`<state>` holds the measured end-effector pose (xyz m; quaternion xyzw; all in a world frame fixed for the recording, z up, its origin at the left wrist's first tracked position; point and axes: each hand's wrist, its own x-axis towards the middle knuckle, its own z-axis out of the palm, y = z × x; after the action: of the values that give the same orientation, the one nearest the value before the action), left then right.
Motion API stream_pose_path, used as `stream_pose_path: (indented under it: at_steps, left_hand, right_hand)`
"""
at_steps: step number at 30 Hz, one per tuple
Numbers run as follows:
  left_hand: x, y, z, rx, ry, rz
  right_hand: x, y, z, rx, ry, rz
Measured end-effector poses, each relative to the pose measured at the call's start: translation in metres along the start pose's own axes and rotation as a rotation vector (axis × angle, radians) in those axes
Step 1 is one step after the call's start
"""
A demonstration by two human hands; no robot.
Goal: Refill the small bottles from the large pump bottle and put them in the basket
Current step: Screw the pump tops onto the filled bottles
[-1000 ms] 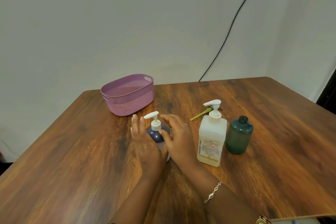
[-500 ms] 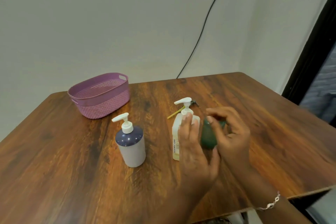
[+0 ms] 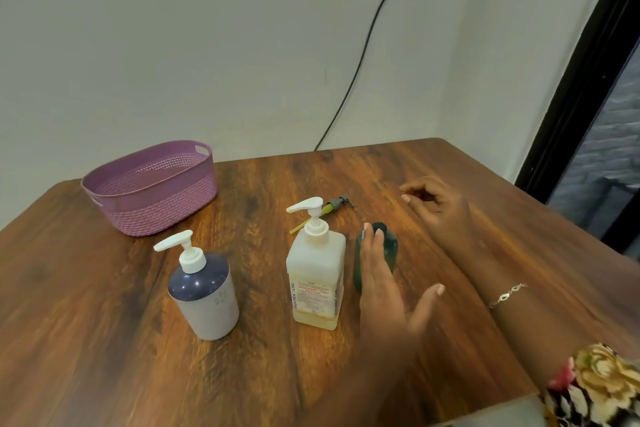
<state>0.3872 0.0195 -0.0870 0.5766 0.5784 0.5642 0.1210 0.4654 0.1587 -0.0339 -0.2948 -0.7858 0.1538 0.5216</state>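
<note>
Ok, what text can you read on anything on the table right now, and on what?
"BIOCHEK CHG": printed vertically on the large pump bottle label.
Rest of that label: too small to read.
Marks on the navy-topped bottle: too blurred.
Basket, green bottle: none visible.

Two bare arms, one bracelet, a bit of flowered cloth

Both the left hand [image 3: 381, 298] and the right hand [image 3: 441, 210] are ungloved and show no rings, and the nails look short and plain. Both forearms are uncovered as far as the picture shows. A thin silver-coloured chain bracelet [image 3: 507, 295] with small oval links sits on the right wrist. Where the right arm meets the lower right corner there is flowered fabric [image 3: 597, 388]: dark ground, large cream-yellow blooms, touches of pink-red and green. Whether it is a sleeve cannot be told.
</note>
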Motion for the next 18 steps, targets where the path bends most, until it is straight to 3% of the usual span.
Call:
stream_pose_path:
  at_steps: [13, 18]
  left_hand:
    - [0.023, -0.036, 0.02, -0.006, 0.103, -0.18]
    - [0.029, -0.048, 0.021, -0.025, 0.106, -0.206]
  right_hand:
    - [0.073, 0.092, 0.095, -0.39, -0.604, -0.146]
    - [0.081, 0.105, 0.13, -0.463, -0.784, -0.122]
